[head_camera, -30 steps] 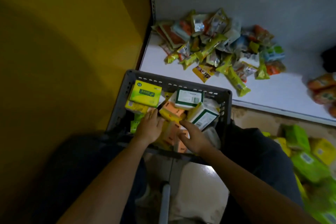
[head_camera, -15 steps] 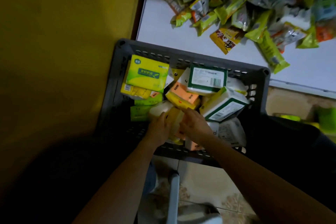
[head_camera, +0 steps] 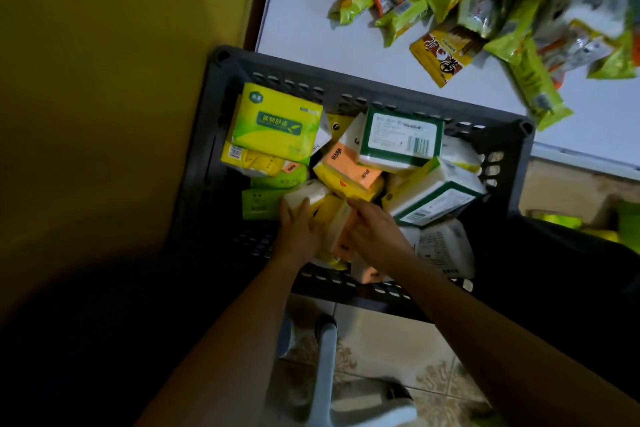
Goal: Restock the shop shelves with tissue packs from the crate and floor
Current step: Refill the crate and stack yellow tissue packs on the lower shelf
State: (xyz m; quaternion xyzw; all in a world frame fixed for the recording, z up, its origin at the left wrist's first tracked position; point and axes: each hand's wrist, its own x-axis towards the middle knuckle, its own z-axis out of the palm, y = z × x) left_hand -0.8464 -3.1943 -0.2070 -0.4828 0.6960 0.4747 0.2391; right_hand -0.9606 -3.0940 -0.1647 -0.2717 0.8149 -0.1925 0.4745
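We see a matt grey plastic crate [head_camera: 363, 87], glossy plastic-wrapped tissue packs [head_camera: 277, 125], shiny foil snack packets [head_camera: 446, 52], a smooth white shelf [head_camera: 311, 35], and glazed patterned floor tiles [head_camera: 398, 350].
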